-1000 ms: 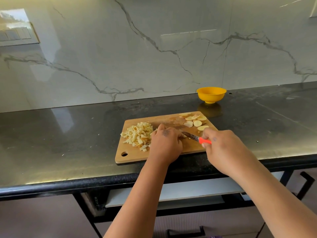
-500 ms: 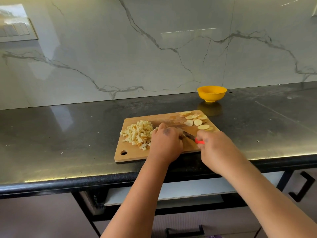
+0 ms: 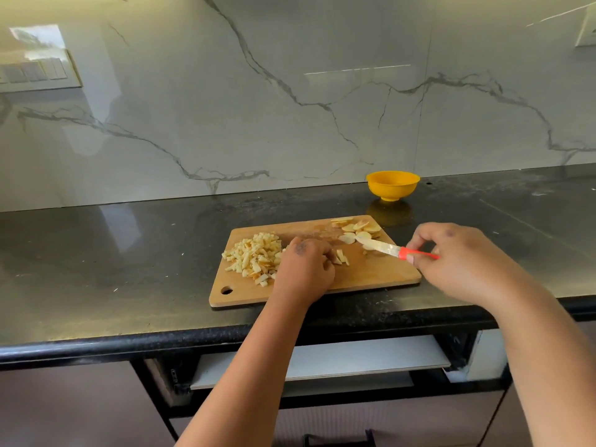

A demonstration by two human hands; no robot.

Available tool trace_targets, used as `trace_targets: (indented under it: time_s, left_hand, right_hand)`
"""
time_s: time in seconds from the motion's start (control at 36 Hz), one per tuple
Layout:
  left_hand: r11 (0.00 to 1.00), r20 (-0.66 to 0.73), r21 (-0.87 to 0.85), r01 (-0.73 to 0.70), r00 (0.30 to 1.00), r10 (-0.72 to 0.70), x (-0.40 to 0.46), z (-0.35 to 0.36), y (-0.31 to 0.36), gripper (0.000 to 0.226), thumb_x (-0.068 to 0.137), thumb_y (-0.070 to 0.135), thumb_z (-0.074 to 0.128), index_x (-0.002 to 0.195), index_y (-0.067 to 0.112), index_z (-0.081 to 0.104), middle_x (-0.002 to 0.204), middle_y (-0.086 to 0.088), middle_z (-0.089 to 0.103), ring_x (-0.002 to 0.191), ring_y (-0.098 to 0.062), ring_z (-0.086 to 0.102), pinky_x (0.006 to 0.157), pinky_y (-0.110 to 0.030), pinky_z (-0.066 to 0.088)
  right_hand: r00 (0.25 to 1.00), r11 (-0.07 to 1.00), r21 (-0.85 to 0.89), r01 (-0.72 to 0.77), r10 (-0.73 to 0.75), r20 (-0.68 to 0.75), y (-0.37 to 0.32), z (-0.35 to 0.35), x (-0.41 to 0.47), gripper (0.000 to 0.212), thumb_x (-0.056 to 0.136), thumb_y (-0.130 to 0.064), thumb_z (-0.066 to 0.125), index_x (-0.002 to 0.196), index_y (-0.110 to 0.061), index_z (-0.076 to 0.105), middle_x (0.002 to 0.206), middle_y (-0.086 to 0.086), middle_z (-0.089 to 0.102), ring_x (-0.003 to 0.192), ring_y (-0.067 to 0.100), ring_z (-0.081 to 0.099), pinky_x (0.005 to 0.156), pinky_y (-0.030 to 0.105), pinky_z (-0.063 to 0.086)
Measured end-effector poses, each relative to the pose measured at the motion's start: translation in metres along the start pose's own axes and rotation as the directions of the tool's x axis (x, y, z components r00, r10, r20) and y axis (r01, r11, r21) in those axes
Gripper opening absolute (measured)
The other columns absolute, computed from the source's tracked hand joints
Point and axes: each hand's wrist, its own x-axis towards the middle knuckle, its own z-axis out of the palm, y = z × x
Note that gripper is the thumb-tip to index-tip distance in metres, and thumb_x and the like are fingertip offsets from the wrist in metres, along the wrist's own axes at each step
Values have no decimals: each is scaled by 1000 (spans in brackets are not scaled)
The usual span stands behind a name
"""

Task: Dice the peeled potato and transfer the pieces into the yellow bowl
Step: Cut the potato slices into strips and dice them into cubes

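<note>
**Dicing under way, bowl not yet filled**

Dicing looks roughly half done, judged from the board. Right hand [image 3: 464, 262] pinches the red handle of the knife [image 3: 392, 250] between fingertips and thumb; blade lies low and nearly flat, tip pointing left toward the round slices [image 3: 354, 230] at the board's far right corner. Left hand [image 3: 306, 269] sits curled, knuckles up, over a few cut strips [image 3: 342, 257] mid-board; cannot tell whether it grips any piece beneath it. Heap of diced potato [image 3: 254, 254] on the left part of the cutting board [image 3: 371, 279]. Yellow bowl [image 3: 392, 185] stands apart on the counter [image 3: 129, 253], behind the board's far right corner, and appears to hold nothing.

Risks, as judgement:
- Pinch on the handle looks light; a wet handle could twist and the blade skid.
- Left fingertips lie near the blade's path; a slip leftward would meet them.
- Heap sits close to the board's left edge; a careless sweep could scatter dice onto the counter.
- Bowl is small; tipping the board over it may spill.

Counts: 1 knife, 1 board, 1 bowl, 2 hands, 1 heap, about 6 slices visible, some overlapping, about 3 loose strips.
</note>
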Motion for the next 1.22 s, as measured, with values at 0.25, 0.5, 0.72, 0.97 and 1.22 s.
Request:
trace_targets:
  time_s: [0.25,0.5,0.72,0.97,1.22]
  left_hand:
    - [999,163,43,16,986,-23,15,-2,0,49,88,50,66,127,20,61,130,0,62,120,-21,53,98,-31,46]
    - [991,328,77,-108,941,77,27,-4,2,38,95,44,59,123,18,64,128,0,60,112,-15,51,92,-26,42]
    - [994,324,26,-102,942,88,22,-10,0,36,94,34,62,127,20,59,124,2,61,109,-15,56,93,-27,47]
    - [995,94,85,52,994,-60,9,2,13,53,90,58,59,121,16,65,125,0,60,112,-18,56,89,-27,45]
    - [994,178,80,78,980,-91,17,3,15,23,99,21,57,117,14,70,118,-2,68,106,-17,61,92,-27,50]
  right_hand:
    - [1000,1000,11,-1,1,-5,7,4,5,5,96,-28,59,95,-23,61,71,-7,51,60,9,49,49,21,30]
    - [1000,1000,-13,1,-1,-8,8,6,7,4,96,-26,60,98,-23,60,70,-10,48,60,5,44,48,17,26]
    - [1000,999,-36,11,-12,-12,7,6,7,4,97,-27,59,99,-24,59,75,-11,50,59,4,43,46,14,25]
    - [1000,1000,-25,18,-18,-9,6,6,6,6,97,-29,58,99,-23,60,70,-10,47,59,4,42,47,16,25]
    - [1000,999,-29,22,-23,-6,7,7,6,6,97,-28,58,102,-24,59,76,-12,48,60,4,44,47,14,26]
